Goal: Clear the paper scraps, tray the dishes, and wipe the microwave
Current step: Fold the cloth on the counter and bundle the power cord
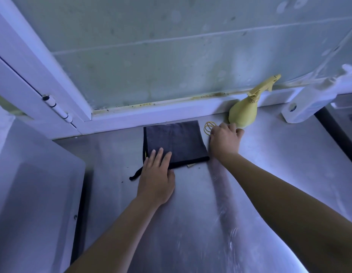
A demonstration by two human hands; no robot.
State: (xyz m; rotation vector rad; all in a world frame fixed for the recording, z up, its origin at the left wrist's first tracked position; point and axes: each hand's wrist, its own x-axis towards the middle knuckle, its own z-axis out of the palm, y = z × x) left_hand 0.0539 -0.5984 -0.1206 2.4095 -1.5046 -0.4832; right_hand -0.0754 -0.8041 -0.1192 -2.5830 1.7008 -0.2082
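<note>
Dark grey cloth (pixel 175 141) — folded square, black-hemmed — lies flat on the steel counter (pixel 190 213) near the wall. Left hand (pixel 156 174) rests on its near corner, fingers straight. Right hand (pixel 224 141) curls at the yellow spray bottle (pixel 244 113) base — whether it grips anything, cannot tell.

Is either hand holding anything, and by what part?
Left hand rests flat on the dark cloth, near-left corner, holding nothing. Right hand curls by the yellow whisk; a grip cannot be told.

Left hand (pixel 156 174) rests flat on dark cloth (pixel 175 140); right hand (pixel 224 140) beside yellow spray bottle (pixel 243 113).
</note>
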